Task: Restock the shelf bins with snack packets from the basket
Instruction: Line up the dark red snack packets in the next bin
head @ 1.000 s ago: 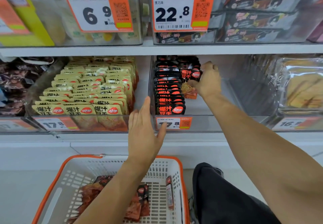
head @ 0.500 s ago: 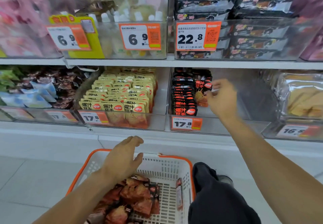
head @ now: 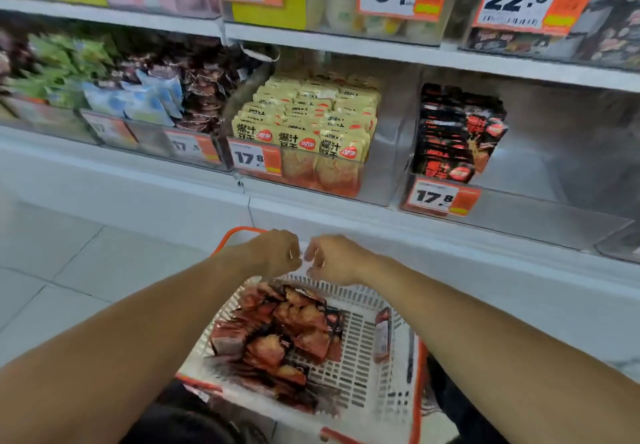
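Note:
A white basket with an orange rim (head: 417, 367) stands on the floor below me, with a heap of red-and-black snack packets (head: 277, 333) in its left half. One more packet (head: 382, 336) stands on edge against its right wall. My left hand (head: 277, 253) and my right hand (head: 337, 260) hang close together over the basket's far end, fingers curled downward. Blur hides whether they hold anything. The clear shelf bin (head: 512, 201) with the 17.8 tag holds a row of black-and-red packets (head: 450, 132) along its left side.
A bin of yellow packets (head: 304, 125) sits to the left of the black ones, with bins of mixed sweets (head: 145, 97) further left. An upper shelf (head: 381, 49) carries more bins and price tags. Pale floor tiles (head: 69, 270) lie to the left. My dark-trousered knees flank the basket.
My right hand has left the black-packet bin and come down to the basket. My left hand has shifted toward the basket's far end, and the view has tilted down and left.

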{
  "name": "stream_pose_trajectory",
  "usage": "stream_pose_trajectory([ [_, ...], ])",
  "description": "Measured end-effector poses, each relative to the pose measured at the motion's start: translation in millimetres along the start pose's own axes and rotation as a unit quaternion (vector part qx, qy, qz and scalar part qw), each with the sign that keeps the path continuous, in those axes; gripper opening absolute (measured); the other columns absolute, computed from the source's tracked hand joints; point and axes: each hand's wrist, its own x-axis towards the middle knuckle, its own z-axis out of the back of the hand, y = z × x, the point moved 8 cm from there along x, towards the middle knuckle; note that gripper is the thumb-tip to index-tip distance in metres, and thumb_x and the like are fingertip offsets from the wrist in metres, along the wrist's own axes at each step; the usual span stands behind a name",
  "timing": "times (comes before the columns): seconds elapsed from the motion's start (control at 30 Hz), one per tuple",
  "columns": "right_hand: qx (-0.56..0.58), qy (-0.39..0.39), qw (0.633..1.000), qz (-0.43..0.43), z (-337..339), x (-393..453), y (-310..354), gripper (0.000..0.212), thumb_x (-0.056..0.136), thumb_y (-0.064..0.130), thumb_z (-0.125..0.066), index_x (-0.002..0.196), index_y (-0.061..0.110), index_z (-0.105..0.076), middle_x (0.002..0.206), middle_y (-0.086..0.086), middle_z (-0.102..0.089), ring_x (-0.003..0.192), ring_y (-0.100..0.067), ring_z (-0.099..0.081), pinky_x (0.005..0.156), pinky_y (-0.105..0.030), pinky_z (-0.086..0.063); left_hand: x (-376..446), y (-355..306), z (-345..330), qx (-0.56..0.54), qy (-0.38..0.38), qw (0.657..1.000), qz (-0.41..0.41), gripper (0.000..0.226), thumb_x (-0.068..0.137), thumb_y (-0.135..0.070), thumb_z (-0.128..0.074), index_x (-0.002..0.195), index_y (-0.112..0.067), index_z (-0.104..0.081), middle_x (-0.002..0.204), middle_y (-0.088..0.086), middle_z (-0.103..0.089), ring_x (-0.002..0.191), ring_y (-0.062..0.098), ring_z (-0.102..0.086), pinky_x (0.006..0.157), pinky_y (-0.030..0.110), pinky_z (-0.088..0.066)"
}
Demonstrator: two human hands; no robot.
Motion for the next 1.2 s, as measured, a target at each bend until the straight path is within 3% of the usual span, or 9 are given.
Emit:
stream_pose_trajectory([
  [0.07,-0.019,0.066,0.996,-0.058,-50.1,26.3,-31.9,0.030,0.090,0.017,-0.064,0.109,-0.007,-0.065,0.115,-0.028,-0.064,0.104,-0.040,-0.062,0.076,-0.040,-0.048,10.7,18.1,-23.6,0.000,0.031,0.999,0.012,0.031,0.096,-0.035,-0.058,0.117,-0.013,-0.063,0.121,0.006,-0.063,0.107,0.025,-0.059,0.088,0.031,-0.045],
  [0.13,-0.014,0.094,0.990,-0.105,-91.3,46.5,-64.6,0.025,0.087,0.008,-0.061,0.073,-0.012,-0.060,0.081,-0.037,-0.055,0.072,-0.045,-0.058,0.065,-0.051,-0.043,25.8,35.8,-48.2,-0.005,0.049,0.999,0.013,0.027,0.094,-0.036,-0.056,0.103,-0.013,-0.065,0.109,0.009,-0.066,0.094,0.027,-0.059,0.088,0.036,-0.049],
  [0.2,0.006,0.107,0.985,-0.132,-124.2,64.5,-98.3,0.043,0.091,0.012,-0.059,0.056,0.004,-0.036,0.056,-0.016,-0.027,0.052,-0.030,-0.030,0.061,-0.043,-0.026,43.5,55.5,-72.6,-0.031,0.047,0.998,0.025,0.024,0.090,-0.033,-0.051,0.091,-0.012,-0.063,0.096,0.012,-0.066,0.084,0.027,-0.057,0.087,0.044,-0.052],
  [0.43,0.216,-0.009,0.912,-0.350,-173.4,118.8,-182.9,0.047,0.100,0.050,-0.048,0.068,0.016,-0.044,0.065,-0.002,-0.044,0.065,-0.022,-0.050,0.065,-0.033,-0.049,116.7,102.1,-127.5,-0.100,-0.019,0.991,0.091,0.036,0.096,-0.020,-0.050,0.131,-0.012,-0.054,0.129,0.008,-0.059,0.114,0.029,-0.058,0.094,0.039,-0.049],
  [0.6,0.441,-0.004,0.795,-0.417,-228.3,142.8,-196.7,0.039,0.082,0.037,-0.079,0.094,0.004,-0.063,0.092,-0.004,-0.066,0.078,-0.020,-0.061,0.084,-0.038,-0.060,152.4,129.1,-170.5,-0.163,0.023,0.965,0.204,0.040,0.098,-0.029,-0.051,0.126,-0.001,-0.056,0.107,0.013,-0.066,0.080,0.022,-0.058,0.064,0.030,-0.047],
  [0.77,0.497,0.120,0.758,-0.404,-244.3,127.7,-194.0,0.013,0.089,0.015,-0.075,0.100,0.011,-0.069,0.099,0.000,-0.066,0.084,-0.012,-0.061,0.070,-0.023,-0.057,158.5,132.7,-188.1,-0.152,0.038,0.961,0.228,0.029,0.095,-0.032,-0.061,0.091,-0.003,-0.061,0.084,0.008,-0.063,0.075,0.022,-0.062,0.054,0.025,-0.045],
  [0.9,0.393,0.189,0.820,-0.371,-205.8,83.5,-193.6,0.020,0.084,0.023,-0.079,0.093,0.011,-0.066,0.105,-0.009,-0.071,0.096,-0.022,-0.070,0.081,-0.032,-0.060,150.4,113.8,-202.5,-0.255,0.092,0.938,0.216,0.031,0.088,-0.035,-0.075,0.096,-0.010,-0.059,0.092,0.004,-0.062,0.081,0.018,-0.059,0.076,0.027,-0.051],
  [1.03,0.199,0.164,0.918,-0.301,-145.8,45.0,-194.1,0.036,0.086,0.049,-0.072,0.100,0.017,-0.064,0.109,-0.006,-0.069,0.092,-0.018,-0.069,0.074,-0.030,-0.061,130.9,65.8,-166.3,-0.313,0.095,0.942,0.072,0.018,0.091,-0.027,-0.072,0.105,-0.016,-0.069,0.103,0.000,-0.070,0.086,0.015,-0.063,0.067,0.022,-0.047],
  [1.2,0.165,-0.053,0.978,-0.117,-30.6,0.0,-144.5,0.019,0.086,0.029,-0.078,0.102,0.030,-0.068,0.096,0.010,-0.073,0.088,-0.004,-0.069,0.086,-0.031,-0.056,107.1,-14.9,-72.2,-0.326,0.024,0.936,-0.130,0.014,0.093,-0.012,-0.068,0.086,-0.023,-0.062,0.085,-0.010,-0.066,0.078,-0.002,-0.061,0.076,0.022,-0.044],
])
